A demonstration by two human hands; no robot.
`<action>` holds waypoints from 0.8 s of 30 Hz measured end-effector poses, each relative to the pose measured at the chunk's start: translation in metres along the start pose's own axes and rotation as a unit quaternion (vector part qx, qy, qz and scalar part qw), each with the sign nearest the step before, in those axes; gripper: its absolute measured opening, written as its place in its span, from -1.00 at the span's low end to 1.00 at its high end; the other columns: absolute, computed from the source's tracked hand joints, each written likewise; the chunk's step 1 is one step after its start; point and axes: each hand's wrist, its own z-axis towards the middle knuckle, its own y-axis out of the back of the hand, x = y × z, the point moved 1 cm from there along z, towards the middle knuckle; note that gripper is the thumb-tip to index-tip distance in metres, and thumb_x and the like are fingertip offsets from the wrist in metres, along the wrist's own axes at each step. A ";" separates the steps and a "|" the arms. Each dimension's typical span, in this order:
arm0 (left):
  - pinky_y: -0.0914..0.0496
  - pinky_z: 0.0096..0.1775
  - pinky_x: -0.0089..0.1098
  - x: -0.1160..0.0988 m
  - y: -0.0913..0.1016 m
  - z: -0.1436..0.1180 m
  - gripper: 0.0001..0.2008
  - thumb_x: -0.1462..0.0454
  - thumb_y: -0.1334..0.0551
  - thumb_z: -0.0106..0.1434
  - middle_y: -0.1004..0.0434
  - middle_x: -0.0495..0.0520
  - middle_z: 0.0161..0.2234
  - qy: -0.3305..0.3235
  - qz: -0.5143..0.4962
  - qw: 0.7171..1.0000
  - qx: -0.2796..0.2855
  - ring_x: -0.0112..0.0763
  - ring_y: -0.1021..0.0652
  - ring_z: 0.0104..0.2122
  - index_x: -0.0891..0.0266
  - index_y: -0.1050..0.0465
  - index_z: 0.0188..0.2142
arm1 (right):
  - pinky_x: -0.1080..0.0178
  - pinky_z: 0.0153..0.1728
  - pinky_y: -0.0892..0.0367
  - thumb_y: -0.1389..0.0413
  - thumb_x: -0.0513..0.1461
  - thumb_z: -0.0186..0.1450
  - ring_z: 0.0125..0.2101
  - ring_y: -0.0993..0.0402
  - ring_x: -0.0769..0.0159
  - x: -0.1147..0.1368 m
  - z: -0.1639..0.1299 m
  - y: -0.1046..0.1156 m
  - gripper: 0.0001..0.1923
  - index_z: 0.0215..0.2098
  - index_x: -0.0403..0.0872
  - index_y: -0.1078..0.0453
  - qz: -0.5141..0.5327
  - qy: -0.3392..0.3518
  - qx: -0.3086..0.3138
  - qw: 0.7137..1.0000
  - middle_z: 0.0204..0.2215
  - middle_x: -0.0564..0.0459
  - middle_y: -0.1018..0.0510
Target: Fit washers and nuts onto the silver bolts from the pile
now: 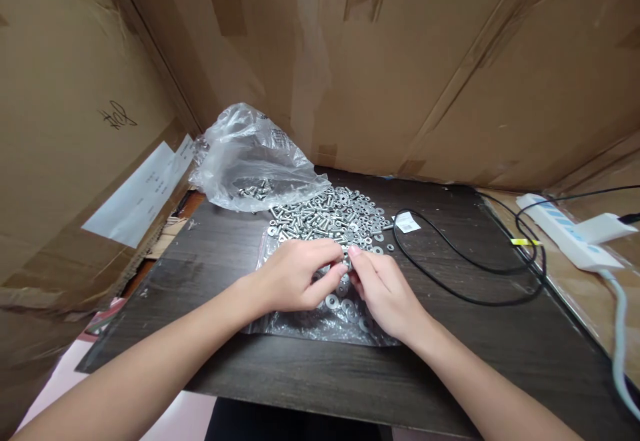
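Fingertip to fingertip, my left hand (300, 274) and my right hand (385, 288) meet in front of the heap of hardware. Both are closed in a pinch on a small silver metal fastener (346, 261); fingers cover most of it, so its exact kind is hidden. Just beyond lies a pile of loose bolts, nuts and washers (320, 214). Below my hands a clear plastic bag (310, 328) lies flat, with several washers (350, 308) in or on it.
A larger clear plastic bag (250, 148), with bolts inside, stands behind left on the dark tabletop (450, 354). A white label (406, 222) and a looped black cable (450, 298) lie to the right. Beyond them is a white power strip (565, 228). Cardboard walls (400, 81) surround the table.
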 end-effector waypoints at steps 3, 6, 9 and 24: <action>-0.10 -0.47 -0.44 0.001 -0.001 0.004 -0.66 0.17 -0.03 0.34 -0.08 -0.11 -0.59 0.144 -0.258 0.955 0.019 -0.52 -0.17 -0.56 0.24 -0.10 -0.55 | 0.27 -0.44 -0.17 0.08 -0.13 0.42 -0.49 -0.27 0.34 0.007 -0.004 0.007 -0.70 -0.43 -0.07 -0.27 -0.184 0.202 -0.082 0.959 -0.50 0.05 -0.37; 0.00 -0.54 -0.46 0.001 -0.005 0.005 -0.60 0.09 -0.08 0.27 0.04 -0.15 -0.62 0.258 -0.476 0.836 0.090 -0.56 -0.06 -0.62 0.20 0.01 -0.59 | 0.26 -0.41 -0.23 -0.02 -0.15 0.36 -0.42 -0.35 0.30 0.010 -0.005 0.008 -0.83 -0.28 -0.09 -0.33 -0.256 0.292 -0.095 0.916 -0.42 0.00 -0.44; 0.11 -0.56 -0.43 -0.001 -0.007 0.003 -0.59 0.11 -0.11 0.22 0.10 -0.17 -0.66 0.297 -0.566 0.748 0.177 -0.58 0.02 -0.65 0.19 0.05 -0.61 | 0.28 -0.46 -0.22 -0.06 -0.18 0.34 -0.47 -0.33 0.32 0.011 -0.005 0.007 -0.86 -0.34 -0.08 -0.33 -0.272 0.339 -0.089 0.896 -0.48 0.03 -0.43; -0.04 -0.53 -0.46 -0.011 -0.006 0.003 -0.71 0.18 -0.09 0.26 -0.08 -0.12 -0.58 0.219 -0.496 0.827 0.151 -0.54 -0.14 -0.58 0.24 -0.15 -0.54 | 0.27 -0.51 -0.04 0.08 -0.20 0.44 -0.59 -0.12 0.38 0.009 -0.005 0.009 -0.62 -0.54 -0.06 -0.19 -0.332 0.379 -0.114 0.856 -0.63 0.10 -0.27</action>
